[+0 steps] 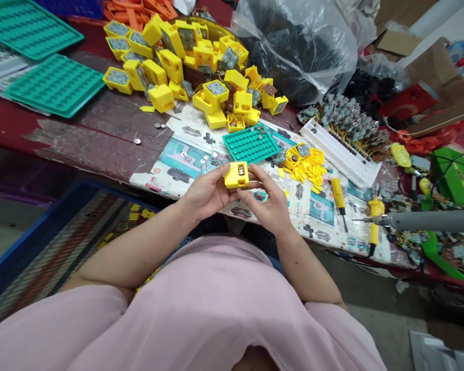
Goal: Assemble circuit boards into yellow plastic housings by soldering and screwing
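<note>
Between both hands, above the front of the table, is a small yellow plastic case [232, 178] with an open battery slot that shows round metal cells. My left hand [206, 193] grips its left side, the thumb along the top edge. On its right side the fingers of my right hand [268, 201] are closed against the case. Just beyond lies a green ridged tray [251, 144] with a few button cells on it. To the right is a heap of small yellow covers [307, 172], and a yellow-handled screwdriver [337, 193] lies further right.
Many yellow cases [170, 64] are piled at the back around a bowl. A white rack [340, 154] with wired circuit pieces stands right. A grey powered screwdriver [429, 220] juts in from the right edge. Green trays [58, 85] lie left; a blue crate [58, 216] sits below.
</note>
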The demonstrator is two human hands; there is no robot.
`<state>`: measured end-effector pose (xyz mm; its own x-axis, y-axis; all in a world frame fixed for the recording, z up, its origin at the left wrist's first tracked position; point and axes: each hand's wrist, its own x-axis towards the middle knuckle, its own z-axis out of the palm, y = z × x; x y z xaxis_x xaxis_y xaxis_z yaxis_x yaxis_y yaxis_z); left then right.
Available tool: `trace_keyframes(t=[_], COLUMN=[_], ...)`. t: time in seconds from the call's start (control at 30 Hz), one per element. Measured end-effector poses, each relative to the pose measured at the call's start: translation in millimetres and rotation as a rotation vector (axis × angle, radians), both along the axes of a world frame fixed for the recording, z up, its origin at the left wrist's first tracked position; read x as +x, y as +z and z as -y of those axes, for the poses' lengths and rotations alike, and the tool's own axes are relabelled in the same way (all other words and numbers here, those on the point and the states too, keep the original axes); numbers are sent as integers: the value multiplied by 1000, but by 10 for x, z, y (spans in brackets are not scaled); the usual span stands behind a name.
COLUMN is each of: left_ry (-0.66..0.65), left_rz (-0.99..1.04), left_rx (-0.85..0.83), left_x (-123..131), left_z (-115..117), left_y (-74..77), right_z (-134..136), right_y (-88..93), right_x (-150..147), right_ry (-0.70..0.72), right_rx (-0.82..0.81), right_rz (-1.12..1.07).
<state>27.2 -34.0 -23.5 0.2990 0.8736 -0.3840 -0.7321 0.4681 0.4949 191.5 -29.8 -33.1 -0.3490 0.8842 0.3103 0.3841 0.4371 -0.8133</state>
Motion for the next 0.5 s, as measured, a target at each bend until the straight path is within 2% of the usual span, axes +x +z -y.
trace_keyframes(t=[0.13, 0.33, 0.4, 0.5], left_ry=[32, 70, 87, 148], left_rz=[-14, -136, -244, -612], left_rx=[45, 253, 353, 657], left_x=[24, 49, 46, 4], left_z=[26, 102, 122, 127], left_y=[-31, -128, -175, -279], right_z=[19, 54, 59, 48], right_y=[-19, -23, -21, -7], right_x=[-4, 0, 28, 79], right_ry=[-5, -72, -70, -52], right_rx=[149, 167, 97, -232], right_rz=[63, 59, 14, -201])
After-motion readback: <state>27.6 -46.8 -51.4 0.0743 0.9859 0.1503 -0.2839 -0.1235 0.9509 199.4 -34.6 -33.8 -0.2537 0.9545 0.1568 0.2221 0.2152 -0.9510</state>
